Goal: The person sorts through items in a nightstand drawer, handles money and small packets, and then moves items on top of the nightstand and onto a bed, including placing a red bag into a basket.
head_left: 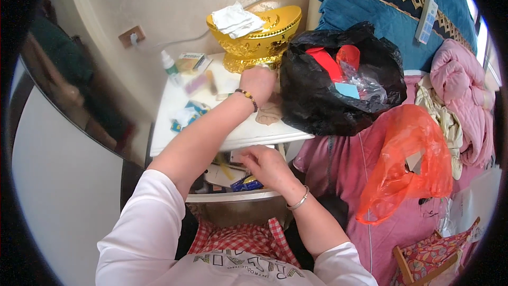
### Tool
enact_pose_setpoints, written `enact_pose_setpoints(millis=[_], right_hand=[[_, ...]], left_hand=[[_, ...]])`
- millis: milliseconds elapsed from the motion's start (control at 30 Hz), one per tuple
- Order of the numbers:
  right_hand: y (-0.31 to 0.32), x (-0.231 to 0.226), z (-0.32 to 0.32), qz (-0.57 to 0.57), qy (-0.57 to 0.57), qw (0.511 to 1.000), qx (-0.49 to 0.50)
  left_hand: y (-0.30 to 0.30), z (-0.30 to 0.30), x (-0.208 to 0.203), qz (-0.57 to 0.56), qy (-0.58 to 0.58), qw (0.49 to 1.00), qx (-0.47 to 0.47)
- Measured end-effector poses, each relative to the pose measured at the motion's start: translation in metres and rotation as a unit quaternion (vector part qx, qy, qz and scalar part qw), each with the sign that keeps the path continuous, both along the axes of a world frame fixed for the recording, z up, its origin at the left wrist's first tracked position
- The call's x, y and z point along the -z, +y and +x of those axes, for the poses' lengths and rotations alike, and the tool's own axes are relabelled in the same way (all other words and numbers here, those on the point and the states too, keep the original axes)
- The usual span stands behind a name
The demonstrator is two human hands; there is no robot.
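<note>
My left hand (259, 82) reaches across the white nightstand top (233, 127) to the foot of a gold ingot-shaped box (259, 34). Its fingers point away and are mostly hidden, so whether they hold anything does not show. A beige cloth-like bundle (269, 114) lies just below that wrist. Lower down, my right hand (267, 165) hovers over the pulled-out drawer (233, 197), thumb and fingers apart and bent, next to a white flat item. Inside the drawer are a blue packet (246, 183) and papers. A folded white cloth (236, 20) rests on the gold box.
A black plastic bag (317, 103) with red items stands against the nightstand's right side. An orange-red bag (391, 180) lies on the pink bedding (344, 164). On the nightstand's left are a small bottle (169, 62), boxes and blue-and-white packets (189, 115). A power strip (426, 20) hangs at the headboard.
</note>
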State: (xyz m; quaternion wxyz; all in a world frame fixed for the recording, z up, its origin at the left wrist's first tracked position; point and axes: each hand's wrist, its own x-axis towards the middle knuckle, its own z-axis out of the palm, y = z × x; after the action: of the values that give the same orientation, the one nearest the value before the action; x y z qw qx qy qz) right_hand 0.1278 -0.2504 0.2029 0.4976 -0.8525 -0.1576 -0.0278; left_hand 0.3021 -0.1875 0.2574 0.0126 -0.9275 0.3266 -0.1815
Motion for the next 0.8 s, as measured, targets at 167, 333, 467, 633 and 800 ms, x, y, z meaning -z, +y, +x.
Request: enact_pose_setpoints(millis=[167, 333, 467, 633, 800], right_hand=[[-0.006, -0.001, 0.001, -0.013, -0.015, 1.000, 0.007], [0.006, 0.005, 0.000, -0.011, -0.006, 1.000, -0.020], [0.009, 0.009, -0.003, -0.034, -0.021, 0.999, -0.027], [0.005, 0.007, -0.002, -0.049, -0.026, 0.998, -0.018], [0.007, 0.001, 0.001, -0.038, -0.044, 0.998, -0.015]], left_hand=[[0.022, -0.002, -0.028, -0.325, 0.016, 0.945, 0.026], [0.051, 0.039, -0.101, -0.536, -0.083, 0.840, -0.011], [0.061, 0.118, -0.139, -0.557, -0.175, 0.810, -0.060], [0.067, 0.158, -0.106, -0.293, 0.060, 0.927, -0.228], [0.082, 0.146, -0.086, -0.294, -0.056, 0.933, -0.198]])
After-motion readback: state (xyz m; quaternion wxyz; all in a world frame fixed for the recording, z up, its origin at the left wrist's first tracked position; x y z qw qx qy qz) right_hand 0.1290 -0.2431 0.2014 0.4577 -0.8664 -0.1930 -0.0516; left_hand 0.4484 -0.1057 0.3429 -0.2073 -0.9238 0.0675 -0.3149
